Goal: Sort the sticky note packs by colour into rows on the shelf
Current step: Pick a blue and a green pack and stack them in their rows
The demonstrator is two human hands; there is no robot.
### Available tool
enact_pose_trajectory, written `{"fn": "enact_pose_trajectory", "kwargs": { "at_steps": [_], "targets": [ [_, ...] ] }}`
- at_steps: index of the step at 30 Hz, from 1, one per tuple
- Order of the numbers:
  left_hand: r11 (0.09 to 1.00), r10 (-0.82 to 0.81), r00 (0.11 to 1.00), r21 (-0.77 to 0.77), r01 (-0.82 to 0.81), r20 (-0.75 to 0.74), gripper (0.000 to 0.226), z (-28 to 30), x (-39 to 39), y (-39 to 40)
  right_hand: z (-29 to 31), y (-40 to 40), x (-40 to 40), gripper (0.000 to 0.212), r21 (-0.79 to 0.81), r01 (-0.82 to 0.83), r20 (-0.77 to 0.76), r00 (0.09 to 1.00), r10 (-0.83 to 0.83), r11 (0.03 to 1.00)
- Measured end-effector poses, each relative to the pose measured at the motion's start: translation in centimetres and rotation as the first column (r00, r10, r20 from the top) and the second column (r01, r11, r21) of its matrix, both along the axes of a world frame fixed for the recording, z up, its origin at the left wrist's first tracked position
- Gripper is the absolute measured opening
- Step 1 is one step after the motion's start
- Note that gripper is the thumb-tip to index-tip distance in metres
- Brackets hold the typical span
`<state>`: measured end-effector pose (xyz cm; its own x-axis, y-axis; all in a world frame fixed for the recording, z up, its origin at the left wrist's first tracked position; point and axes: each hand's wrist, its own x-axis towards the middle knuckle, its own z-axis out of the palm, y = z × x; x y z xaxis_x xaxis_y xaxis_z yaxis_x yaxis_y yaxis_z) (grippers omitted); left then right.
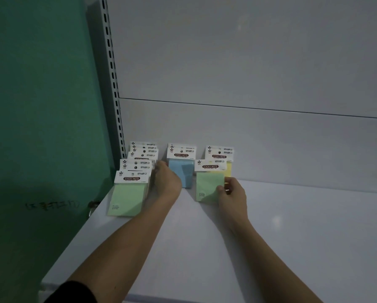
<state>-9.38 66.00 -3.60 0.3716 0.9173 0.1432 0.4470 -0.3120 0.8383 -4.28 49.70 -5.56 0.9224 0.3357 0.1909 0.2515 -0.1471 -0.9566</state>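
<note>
A row of several green sticky note packs lies overlapped at the shelf's left end. Blue packs form a short row in the middle. Yellow packs lie at the right, mostly covered by a loose green pack. My right hand pinches that green pack at its lower right corner. My left hand rests between the green row and the blue packs, its fingers touching the right edge of the green row; the fingertips are hidden.
The white shelf stretches bare to the right and toward me. A slotted metal upright and a green wall bound the left side. The white back panel stands just behind the packs.
</note>
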Motion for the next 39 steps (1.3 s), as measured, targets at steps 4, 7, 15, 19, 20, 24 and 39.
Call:
{"fn": "enact_pose_trajectory", "kwargs": {
  "at_steps": [4, 7, 15, 19, 20, 24, 39],
  "targets": [
    [1.000, -0.004, 1.000, 0.026, 0.004, 0.007, 0.038, 0.1, -0.3, -0.7, 0.1, -0.2, -0.2, 0.023, 0.018, -0.011, 0.015, 1.000, 0.011, 1.000],
    [0.995, -0.041, 0.999, 0.087, 0.042, -0.010, 0.050, 0.8, -1.3, -1.8, 0.3, -0.4, -0.3, 0.023, 0.033, -0.015, 0.003, 1.000, 0.015, 0.999],
    [0.876, -0.434, 0.892, 0.175, 0.450, -0.124, 0.052, 0.7, -9.2, -6.2, 1.4, -1.3, -1.2, 0.022, 0.097, -0.039, -0.066, 0.997, 0.045, 0.995],
    [0.792, -0.506, 0.805, 0.202, 0.576, -0.310, 0.044, -0.7, -15.0, -5.9, 2.2, -1.3, -1.8, 0.022, 0.137, -0.057, -0.122, 0.990, 0.074, 0.989],
    [0.783, -0.491, 0.789, 0.211, 0.586, -0.369, 0.043, -0.9, -16.2, -5.7, 2.4, -1.0, -2.4, 0.022, 0.160, -0.065, -0.149, 0.985, 0.090, 0.985],
    [0.725, -0.444, 0.709, 0.246, 0.643, -0.548, 0.047, -1.6, -19.9, -5.5, 2.8, 1.9, -5.9, 0.022, 0.199, -0.133, -0.269, 0.945, 0.185, 0.971],
    [0.817, -0.269, 0.784, 0.299, 0.493, -0.559, 0.059, -2.1, -24.2, -3.8, 3.6, 6.0, -13.3, 0.023, 0.251, -0.153, -0.373, 0.896, 0.241, 0.956]
  ]
}}
